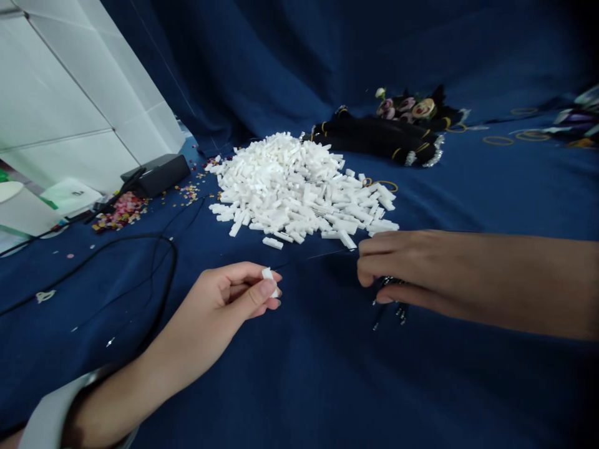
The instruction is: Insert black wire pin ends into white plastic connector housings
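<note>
Between thumb and fingers, my left hand (238,293) pinches a small white rectangular piece (268,275), held just above the blue cloth (299,374). Over to the right, my right hand (390,265) is curled with its fingers bent down. Beneath its fingers shows a small bunch of thin dark strands with shiny tips (400,312); the fingers partly hide it. A thin needle-like line (330,254) reaches left from the right fingertips. Beyond both hands lies a large heap of similar white pieces (299,187).
Black bundles tied with yellow bands (374,138) and artificial flowers (421,109) lie behind the heap. At left are a black box (156,174), pink beads or sequins (121,211), a looped black cable (175,255) and a white cup (23,209). Yellow rubber bands (498,141) lie at far right.
</note>
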The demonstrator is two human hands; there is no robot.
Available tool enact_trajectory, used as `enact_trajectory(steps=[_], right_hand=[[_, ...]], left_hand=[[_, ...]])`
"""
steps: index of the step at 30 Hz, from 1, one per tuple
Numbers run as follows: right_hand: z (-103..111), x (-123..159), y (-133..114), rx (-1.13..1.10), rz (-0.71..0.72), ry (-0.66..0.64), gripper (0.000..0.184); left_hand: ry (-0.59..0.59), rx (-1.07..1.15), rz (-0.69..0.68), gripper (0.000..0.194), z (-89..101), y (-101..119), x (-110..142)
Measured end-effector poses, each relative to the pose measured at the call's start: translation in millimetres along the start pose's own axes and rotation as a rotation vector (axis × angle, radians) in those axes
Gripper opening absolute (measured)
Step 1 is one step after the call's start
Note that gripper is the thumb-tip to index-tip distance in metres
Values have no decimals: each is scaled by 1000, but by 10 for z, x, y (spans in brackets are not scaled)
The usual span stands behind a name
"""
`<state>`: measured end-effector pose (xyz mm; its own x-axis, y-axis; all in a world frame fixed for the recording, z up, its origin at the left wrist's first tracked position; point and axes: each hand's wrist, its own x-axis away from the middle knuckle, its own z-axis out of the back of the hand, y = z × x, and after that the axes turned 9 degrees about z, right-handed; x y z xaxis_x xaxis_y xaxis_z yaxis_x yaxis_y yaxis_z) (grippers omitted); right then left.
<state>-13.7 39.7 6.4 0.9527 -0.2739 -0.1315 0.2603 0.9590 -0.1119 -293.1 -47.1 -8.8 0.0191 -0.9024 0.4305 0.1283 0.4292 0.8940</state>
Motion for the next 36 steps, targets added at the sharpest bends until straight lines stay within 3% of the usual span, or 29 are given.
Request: enact_trajectory(steps=[3, 6, 9, 11, 13, 16, 22, 36], right_hand=[[-26, 40, 55, -163, -46, -187, 18], [35, -44, -6, -270, -104, -197, 20], [33, -241, -187, -336, -126, -40, 16], [-49, -394, -326, -288, -180, 200, 12], [-175, -522, -430, -192, -151, 351, 12], [-355, -622, -494, -7, -35, 453, 14], [-487, -609, -518, 128, 74, 505, 15], [-501, -588, -558, 167, 81, 482, 15]], left_hand=[[-9, -5, -9, 5, -12, -13, -13], [5, 3, 7, 7, -20, -24, -15], [12, -28, -1, 9, -29, -15, -4], [6, -67, -24, 8, -36, 4, 6], [-8, -106, -42, 8, -42, 25, 16], [-27, -154, -62, 8, -46, 42, 27], [-55, -232, -94, 9, -48, 26, 37], [-83, -236, -111, 10, -76, 27, 39]])
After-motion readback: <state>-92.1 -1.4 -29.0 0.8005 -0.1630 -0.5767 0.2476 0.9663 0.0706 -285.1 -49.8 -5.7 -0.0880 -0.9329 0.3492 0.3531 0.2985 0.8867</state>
